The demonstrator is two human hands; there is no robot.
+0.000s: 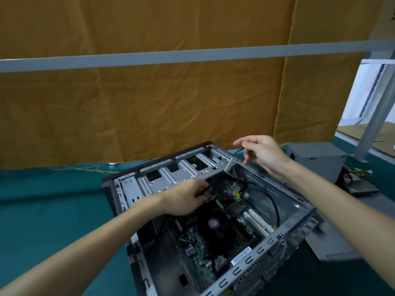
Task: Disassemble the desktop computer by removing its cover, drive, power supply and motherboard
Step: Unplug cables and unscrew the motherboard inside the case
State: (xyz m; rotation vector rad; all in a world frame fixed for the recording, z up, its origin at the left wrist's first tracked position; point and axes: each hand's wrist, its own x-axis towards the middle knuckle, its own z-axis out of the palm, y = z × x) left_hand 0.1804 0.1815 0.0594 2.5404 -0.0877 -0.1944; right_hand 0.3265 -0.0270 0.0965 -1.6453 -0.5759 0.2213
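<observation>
Both forearms reach over the open computer case (213,210) on the green table (53,210). Left hand (186,197) pinches a black cable (271,201) above the motherboard (203,248); right hand (263,152) pinches its far end at the case corner. I judge a hard pull can tear a connector, or the cable snags on the fan (213,223). The power supply (316,159) already sits outside.

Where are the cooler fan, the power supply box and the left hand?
Cooler fan (213,223), head view, on its hub.
Power supply box (316,160), head view, on its front face.
Left hand (188,196), head view, on its back.
</observation>
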